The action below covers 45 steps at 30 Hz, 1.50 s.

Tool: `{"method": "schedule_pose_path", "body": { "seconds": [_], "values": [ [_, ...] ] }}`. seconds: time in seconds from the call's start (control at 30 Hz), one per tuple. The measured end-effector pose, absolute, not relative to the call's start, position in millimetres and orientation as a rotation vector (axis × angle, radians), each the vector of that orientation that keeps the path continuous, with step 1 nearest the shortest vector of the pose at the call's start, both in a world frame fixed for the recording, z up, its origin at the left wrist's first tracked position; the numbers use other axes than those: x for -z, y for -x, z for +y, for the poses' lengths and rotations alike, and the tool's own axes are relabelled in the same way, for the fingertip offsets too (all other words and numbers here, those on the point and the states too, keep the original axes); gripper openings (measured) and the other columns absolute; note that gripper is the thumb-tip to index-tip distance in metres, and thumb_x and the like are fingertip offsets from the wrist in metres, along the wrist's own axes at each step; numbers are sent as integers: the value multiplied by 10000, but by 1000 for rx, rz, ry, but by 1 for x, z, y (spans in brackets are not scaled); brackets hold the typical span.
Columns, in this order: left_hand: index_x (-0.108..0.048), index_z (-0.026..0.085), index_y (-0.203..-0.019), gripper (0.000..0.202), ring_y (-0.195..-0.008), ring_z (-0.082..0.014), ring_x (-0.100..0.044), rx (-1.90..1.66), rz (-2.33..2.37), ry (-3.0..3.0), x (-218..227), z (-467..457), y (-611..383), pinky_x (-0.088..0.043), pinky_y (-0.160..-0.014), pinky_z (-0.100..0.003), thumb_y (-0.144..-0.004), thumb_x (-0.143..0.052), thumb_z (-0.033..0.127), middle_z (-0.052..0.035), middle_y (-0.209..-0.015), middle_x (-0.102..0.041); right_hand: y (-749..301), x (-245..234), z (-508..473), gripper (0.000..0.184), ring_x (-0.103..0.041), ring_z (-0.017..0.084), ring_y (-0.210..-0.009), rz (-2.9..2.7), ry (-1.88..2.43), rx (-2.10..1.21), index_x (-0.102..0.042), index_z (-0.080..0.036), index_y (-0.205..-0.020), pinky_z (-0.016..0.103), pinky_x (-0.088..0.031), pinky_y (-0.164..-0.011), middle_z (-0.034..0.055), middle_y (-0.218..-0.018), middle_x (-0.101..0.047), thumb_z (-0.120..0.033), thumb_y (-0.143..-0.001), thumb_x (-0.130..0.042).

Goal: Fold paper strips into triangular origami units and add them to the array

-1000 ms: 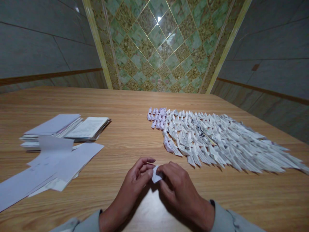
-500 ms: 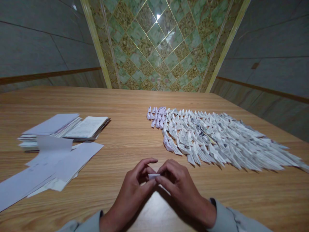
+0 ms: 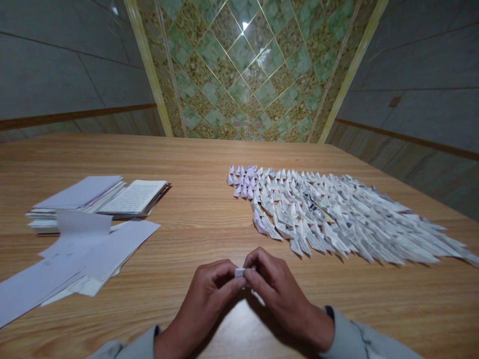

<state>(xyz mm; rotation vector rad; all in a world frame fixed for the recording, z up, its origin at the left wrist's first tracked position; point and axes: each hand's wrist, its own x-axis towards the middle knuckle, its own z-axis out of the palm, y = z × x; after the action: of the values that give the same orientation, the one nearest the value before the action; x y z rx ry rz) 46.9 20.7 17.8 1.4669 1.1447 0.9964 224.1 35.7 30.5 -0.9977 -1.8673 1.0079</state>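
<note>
My left hand (image 3: 209, 294) and my right hand (image 3: 277, 289) meet in front of me above the wooden table, fingertips together. Between them they pinch a small folded piece of white paper (image 3: 239, 272), and most of it is hidden by my fingers. Neither hand touches anything else. Up and to the right of my hands lies a large, tightly packed array of small folded paper units (image 3: 329, 214), with lilac ones at its left end. The nearest units lie a short way beyond my right hand.
Left of my hands lie loose white paper sheets (image 3: 93, 254) overlapping a stack of paper and an open printed booklet (image 3: 132, 197). Bare wood of the table (image 3: 202, 199) separates these from the folded units. Tiled walls stand beyond the table's far edge.
The paper piece has gone from a larger visible white corner to a small strip between my fingertips. My hands have drawn closer around it, and the view has shifted slightly.
</note>
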Motion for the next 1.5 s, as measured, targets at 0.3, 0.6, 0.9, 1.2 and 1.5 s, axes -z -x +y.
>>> {"method": "schedule_pose_path", "body": {
  "seconds": [0.3, 0.6, 0.9, 1.2, 1.5],
  "values": [
    [-771, 163, -735, 223, -680, -176, -602, -979, 1125, -1375, -20, 24, -49, -451, -650, -255, -842, -701, 346, -35, -705, -715, -225, -29, 41, 261, -459, 134, -637, -1617, 1051, -1144, -528, -199, -751, 254, -355, -588, -33, -680, -509, -368, -950, -541],
    [-724, 153, -671, 248, -693, -183, -595, -934, 1032, -1444, -21, 19, -48, -448, -672, -270, -827, -704, 345, -44, -695, -700, -226, -24, 41, 381, -449, 118, -633, -1672, 928, -1282, -559, -178, -735, 248, -341, -600, -36, -667, -516, -481, -965, -582],
    [-713, 157, -643, 280, -656, -169, -574, -955, 1001, -1223, -19, 22, -48, -429, -657, -269, -764, -791, 397, -26, -656, -682, -227, -26, 51, 533, -449, 112, -616, -1426, 852, -1572, -602, -162, -754, 247, -359, -591, -25, -684, -535, -681, -873, -625],
    [-712, 163, -639, 287, -684, -174, -574, -1079, 1126, -1196, -20, 26, -46, -441, -661, -261, -743, -796, 417, -22, -670, -682, -230, -25, 54, 430, -461, 115, -637, -1525, 879, -1459, -578, -174, -754, 243, -356, -604, -38, -686, -541, -576, -854, -696],
    [-772, 168, -771, 223, -710, -197, -637, -1093, 1157, -1320, -18, 29, -44, -485, -661, -265, -784, -764, 391, -43, -739, -742, -234, -30, 54, 356, -465, 120, -625, -1856, 925, -1120, -569, -172, -672, 246, -326, -597, -35, -645, -518, -388, -956, -569]
  ]
}}
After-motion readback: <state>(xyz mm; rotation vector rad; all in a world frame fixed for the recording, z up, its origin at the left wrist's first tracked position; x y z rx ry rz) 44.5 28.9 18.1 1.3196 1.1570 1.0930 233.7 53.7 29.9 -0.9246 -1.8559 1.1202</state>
